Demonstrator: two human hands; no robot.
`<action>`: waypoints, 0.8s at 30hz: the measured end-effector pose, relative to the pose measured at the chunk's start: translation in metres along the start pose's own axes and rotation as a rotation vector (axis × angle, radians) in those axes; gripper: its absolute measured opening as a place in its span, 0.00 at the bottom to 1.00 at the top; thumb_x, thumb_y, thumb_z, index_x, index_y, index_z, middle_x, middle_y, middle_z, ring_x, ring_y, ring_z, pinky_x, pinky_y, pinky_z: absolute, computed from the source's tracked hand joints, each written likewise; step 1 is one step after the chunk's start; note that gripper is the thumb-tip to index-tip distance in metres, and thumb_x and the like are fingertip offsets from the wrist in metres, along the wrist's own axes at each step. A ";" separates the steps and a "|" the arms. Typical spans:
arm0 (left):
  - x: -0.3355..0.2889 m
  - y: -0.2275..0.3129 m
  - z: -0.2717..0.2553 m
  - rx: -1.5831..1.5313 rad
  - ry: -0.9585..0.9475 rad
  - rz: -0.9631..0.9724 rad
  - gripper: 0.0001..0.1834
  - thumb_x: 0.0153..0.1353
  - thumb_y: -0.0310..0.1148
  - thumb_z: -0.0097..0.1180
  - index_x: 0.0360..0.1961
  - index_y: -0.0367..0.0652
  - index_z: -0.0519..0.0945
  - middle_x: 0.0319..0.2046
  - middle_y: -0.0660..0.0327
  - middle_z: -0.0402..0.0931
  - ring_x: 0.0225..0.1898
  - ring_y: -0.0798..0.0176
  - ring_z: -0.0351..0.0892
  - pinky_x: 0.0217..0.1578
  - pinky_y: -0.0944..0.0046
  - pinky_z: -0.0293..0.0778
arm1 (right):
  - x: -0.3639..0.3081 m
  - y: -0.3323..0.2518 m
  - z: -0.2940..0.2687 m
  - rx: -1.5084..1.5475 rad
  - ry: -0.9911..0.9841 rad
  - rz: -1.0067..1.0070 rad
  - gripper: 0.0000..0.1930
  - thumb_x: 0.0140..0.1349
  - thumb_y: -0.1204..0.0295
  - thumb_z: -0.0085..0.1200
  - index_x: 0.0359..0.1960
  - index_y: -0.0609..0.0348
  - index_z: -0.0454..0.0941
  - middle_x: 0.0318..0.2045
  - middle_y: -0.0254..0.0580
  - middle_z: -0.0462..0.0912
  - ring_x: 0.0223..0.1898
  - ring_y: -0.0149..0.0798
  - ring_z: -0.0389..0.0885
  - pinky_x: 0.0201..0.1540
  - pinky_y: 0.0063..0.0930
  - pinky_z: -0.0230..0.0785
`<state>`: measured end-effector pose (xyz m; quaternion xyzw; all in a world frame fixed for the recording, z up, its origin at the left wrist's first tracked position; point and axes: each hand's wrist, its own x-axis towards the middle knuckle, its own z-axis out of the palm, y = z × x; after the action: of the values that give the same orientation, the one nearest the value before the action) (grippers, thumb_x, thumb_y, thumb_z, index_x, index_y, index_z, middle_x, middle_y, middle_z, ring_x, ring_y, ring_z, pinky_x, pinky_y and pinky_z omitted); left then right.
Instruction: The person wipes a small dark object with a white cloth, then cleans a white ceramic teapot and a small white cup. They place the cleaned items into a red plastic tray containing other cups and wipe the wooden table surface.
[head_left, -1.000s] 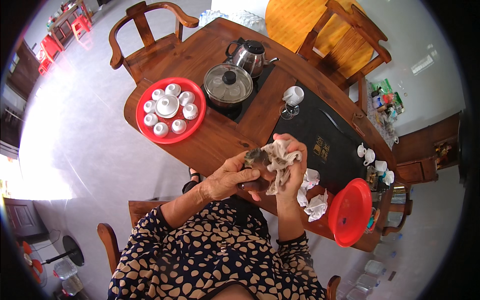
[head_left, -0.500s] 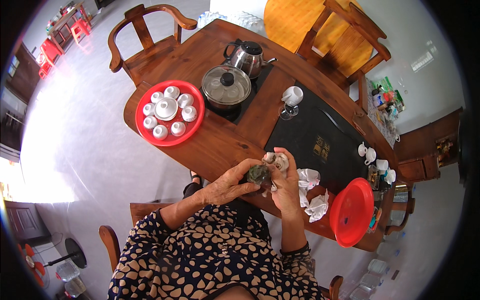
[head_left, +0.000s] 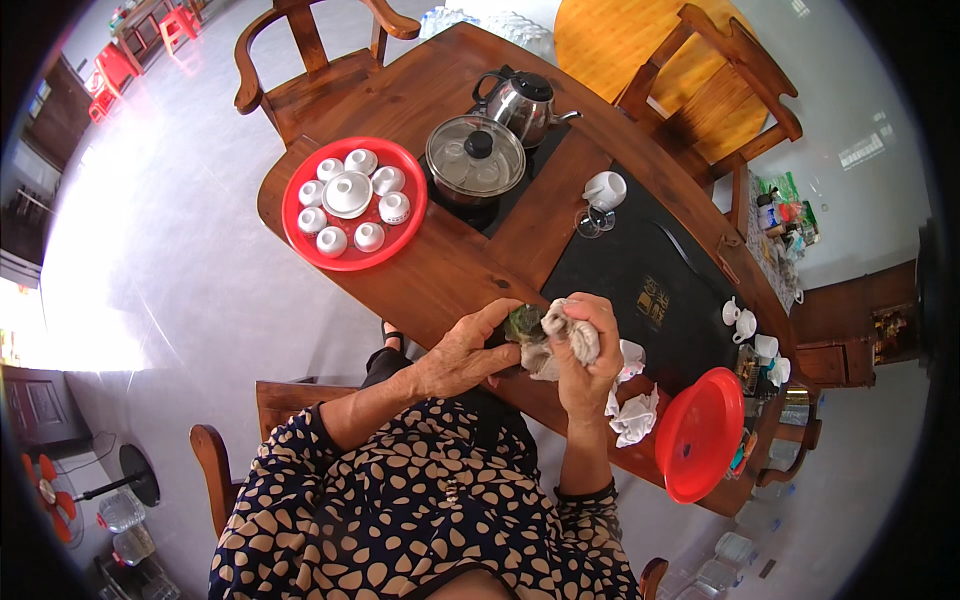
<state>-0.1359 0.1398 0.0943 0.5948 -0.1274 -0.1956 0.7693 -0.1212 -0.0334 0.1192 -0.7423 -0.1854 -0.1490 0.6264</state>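
My left hand (head_left: 462,350) is closed around a small, dark green, rounded object (head_left: 522,322) with a glossy look. Its exact kind does not show, and part of it is hidden by fingers and cloth. In my right hand (head_left: 588,378) is a bunched off-white cloth (head_left: 541,362), pressed against the object's right side. Both hands are held together above the table's near edge. Crumpled white tissues (head_left: 634,416) lie just right of my right hand, beside the black tea tray (head_left: 610,275).
Left on the wooden table (head_left: 440,265) is a red tray (head_left: 300,235) of upturned white cups around a lidded bowl. Behind stand a glass-lidded pot (head_left: 470,165) and a steel kettle (head_left: 530,105). A white pitcher (head_left: 606,190) lies farther right; a red basin (head_left: 703,430) rests at the right edge.
The cloth has spread out and now covers more of the object's right and lower side. My right hand has shifted slightly right, its fingers curled over the cloth. The view has shifted a little.
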 end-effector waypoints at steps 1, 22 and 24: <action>-0.001 -0.001 -0.001 0.026 -0.018 0.006 0.21 0.62 0.30 0.54 0.56 0.41 0.66 0.36 0.66 0.74 0.32 0.77 0.71 0.25 0.75 0.72 | 0.000 0.002 -0.001 -0.020 0.000 -0.012 0.11 0.58 0.81 0.56 0.42 0.62 0.73 0.39 0.37 0.76 0.39 0.29 0.75 0.43 0.22 0.68; 0.005 0.000 -0.004 0.385 0.116 0.284 0.23 0.51 0.19 0.55 0.50 0.39 0.69 0.41 0.54 0.70 0.45 0.53 0.73 0.45 0.59 0.70 | 0.018 -0.025 -0.011 -0.204 -0.105 -0.006 0.18 0.45 0.86 0.56 0.40 0.55 0.79 0.37 0.39 0.75 0.37 0.36 0.77 0.39 0.25 0.70; 0.005 0.000 -0.003 0.473 0.147 0.320 0.23 0.50 0.19 0.54 0.50 0.39 0.68 0.42 0.53 0.69 0.45 0.50 0.73 0.45 0.58 0.70 | 0.020 -0.040 -0.005 -0.341 -0.234 -0.126 0.19 0.43 0.85 0.59 0.39 0.52 0.80 0.40 0.40 0.72 0.38 0.38 0.77 0.38 0.27 0.71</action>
<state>-0.1298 0.1397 0.0935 0.7425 -0.2055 0.0072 0.6375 -0.1215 -0.0308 0.1642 -0.8367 -0.2750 -0.1300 0.4555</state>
